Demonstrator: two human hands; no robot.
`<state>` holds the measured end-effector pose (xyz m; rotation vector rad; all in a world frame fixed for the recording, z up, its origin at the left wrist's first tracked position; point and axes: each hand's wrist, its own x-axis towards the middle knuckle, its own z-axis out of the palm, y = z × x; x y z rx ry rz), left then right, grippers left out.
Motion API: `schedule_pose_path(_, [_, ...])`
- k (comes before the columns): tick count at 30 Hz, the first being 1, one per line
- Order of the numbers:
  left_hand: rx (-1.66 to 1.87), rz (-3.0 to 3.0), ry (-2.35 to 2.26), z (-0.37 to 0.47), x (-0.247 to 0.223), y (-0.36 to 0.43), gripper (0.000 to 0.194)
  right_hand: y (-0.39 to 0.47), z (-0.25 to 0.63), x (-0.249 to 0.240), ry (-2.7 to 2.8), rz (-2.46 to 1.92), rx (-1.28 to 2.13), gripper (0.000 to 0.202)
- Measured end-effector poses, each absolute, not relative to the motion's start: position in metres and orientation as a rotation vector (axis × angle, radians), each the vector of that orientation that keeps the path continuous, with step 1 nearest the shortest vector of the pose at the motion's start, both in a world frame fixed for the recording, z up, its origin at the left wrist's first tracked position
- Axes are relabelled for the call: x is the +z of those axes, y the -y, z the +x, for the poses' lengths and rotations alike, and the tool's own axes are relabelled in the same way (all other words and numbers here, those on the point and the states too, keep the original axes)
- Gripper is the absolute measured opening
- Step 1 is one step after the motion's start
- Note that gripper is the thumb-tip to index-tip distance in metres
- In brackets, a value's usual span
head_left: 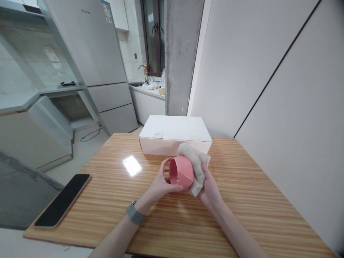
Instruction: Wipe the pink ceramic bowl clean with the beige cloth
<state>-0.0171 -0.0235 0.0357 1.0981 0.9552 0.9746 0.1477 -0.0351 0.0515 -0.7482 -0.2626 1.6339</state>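
Observation:
A pink cup-like container (184, 172) with angled facets is tilted on its side above the table, its opening facing left. My left hand (164, 183) grips it by the rim, thumb along the near side and fingers behind. A light grey cloth (198, 165) presses against the container's right end. My right hand (209, 188) is closed on this cloth, and some of its fingers are hidden behind the fabric. The inside of the container shows only in part.
Behind my hands a white cardboard box (176, 129) lies on the wooden table (242, 200). A black-screened phone (63, 200) rests near the left edge. A white wall (295, 125) borders the right side. A refrigerator (88, 46) stands beyond the table.

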Motion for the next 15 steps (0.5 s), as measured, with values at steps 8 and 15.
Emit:
schedule_pose_path(8, [0.939,1.089,-1.015,-0.015,0.046,0.028,0.097,0.036,0.145,0.052,0.309,-0.740,1.629,0.036])
schedule_pose_path(15, [0.992,1.063,-1.015,-0.015,0.035,0.023,0.085,0.038,0.143,0.054,0.280,-0.743,1.597,0.031])
